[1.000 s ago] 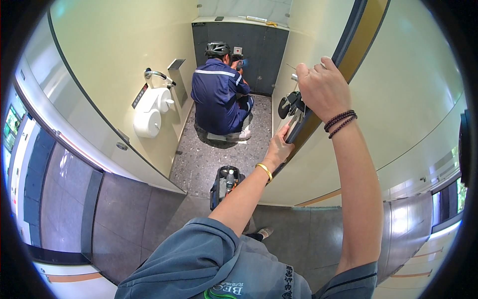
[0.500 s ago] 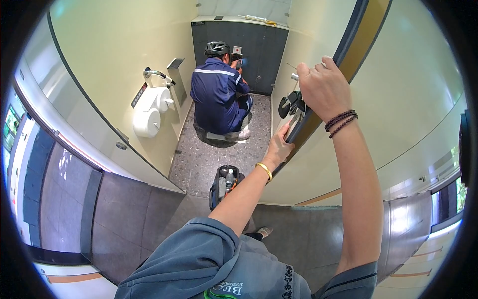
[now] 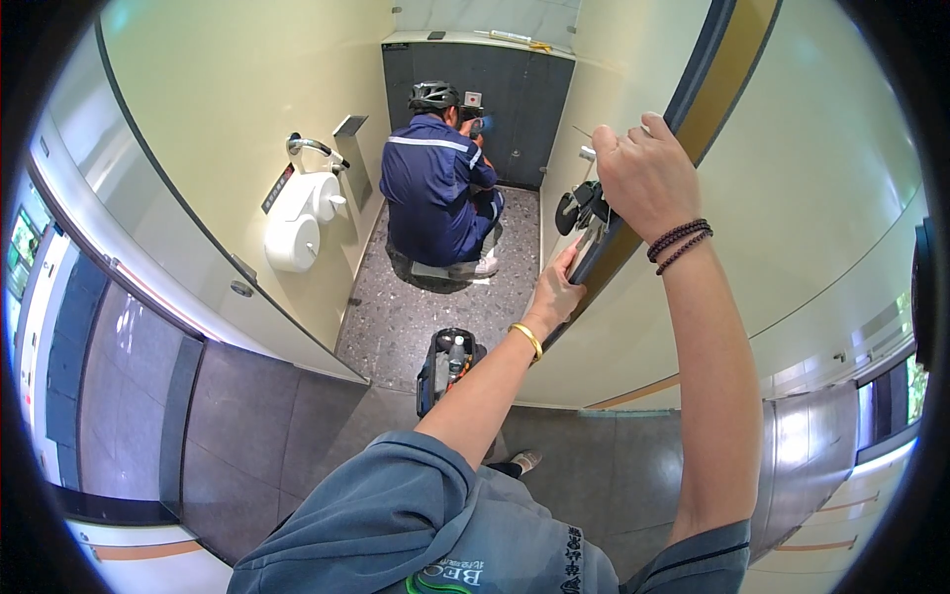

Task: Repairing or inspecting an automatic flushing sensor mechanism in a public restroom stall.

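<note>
You at the dark panel edge (image 3: 700,65): left hand (image 3: 556,294) low, right hand (image 3: 645,178) high, curled.
Key-like bunch (image 3: 592,210) just beside your right hand; helmeted co-worker (image 3: 431,193) crouched beyond; open bag (image 3: 425,384) on the floor, partly behind your left forearm.

Head-worn fisheye view, downward past nearby door edge (image 3: 699,74) to cubicle floor (image 3: 396,307)

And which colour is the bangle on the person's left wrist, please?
The bangle is gold-coloured; it shows best in the head view.
</note>
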### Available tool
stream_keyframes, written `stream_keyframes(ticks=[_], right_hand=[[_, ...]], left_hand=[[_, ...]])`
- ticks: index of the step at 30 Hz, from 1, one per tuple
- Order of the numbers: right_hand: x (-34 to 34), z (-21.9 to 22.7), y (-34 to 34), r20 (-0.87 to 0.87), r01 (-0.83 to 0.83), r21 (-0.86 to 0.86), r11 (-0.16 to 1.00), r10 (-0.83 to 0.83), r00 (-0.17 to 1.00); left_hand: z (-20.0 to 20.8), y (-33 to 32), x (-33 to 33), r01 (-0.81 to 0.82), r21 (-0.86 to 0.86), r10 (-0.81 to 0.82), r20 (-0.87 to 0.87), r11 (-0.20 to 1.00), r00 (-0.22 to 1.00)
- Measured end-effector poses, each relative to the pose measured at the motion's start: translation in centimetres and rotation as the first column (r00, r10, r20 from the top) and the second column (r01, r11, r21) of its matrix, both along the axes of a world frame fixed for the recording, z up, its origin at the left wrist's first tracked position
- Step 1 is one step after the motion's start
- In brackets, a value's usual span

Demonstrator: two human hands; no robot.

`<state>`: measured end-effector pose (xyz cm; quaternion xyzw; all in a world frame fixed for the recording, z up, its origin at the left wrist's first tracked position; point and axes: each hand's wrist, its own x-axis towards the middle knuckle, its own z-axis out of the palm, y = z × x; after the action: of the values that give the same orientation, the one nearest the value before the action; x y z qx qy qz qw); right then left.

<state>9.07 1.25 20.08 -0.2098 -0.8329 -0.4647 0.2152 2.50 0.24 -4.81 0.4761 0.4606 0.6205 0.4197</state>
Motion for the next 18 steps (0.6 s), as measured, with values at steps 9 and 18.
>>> stream_keyframes(ticks=[9, 18], right_hand=[[0.1, 0.0, 0.0, 0.007, 0.022, -0.015, 1.000, -0.022, 1.000], [0.1, -0.1, 0.0, 0.020, 0.063, -0.031, 0.998, -0.063, 0.998]], left_hand=[[0.7, -0.3, 0.1, -0.012, 0.023, 0.013, -0.037, 1.000, 0.999], [-0.4, 0.2, 0.2, -0.024, 0.026, 0.025, -0.034, 0.999, 0.999]])
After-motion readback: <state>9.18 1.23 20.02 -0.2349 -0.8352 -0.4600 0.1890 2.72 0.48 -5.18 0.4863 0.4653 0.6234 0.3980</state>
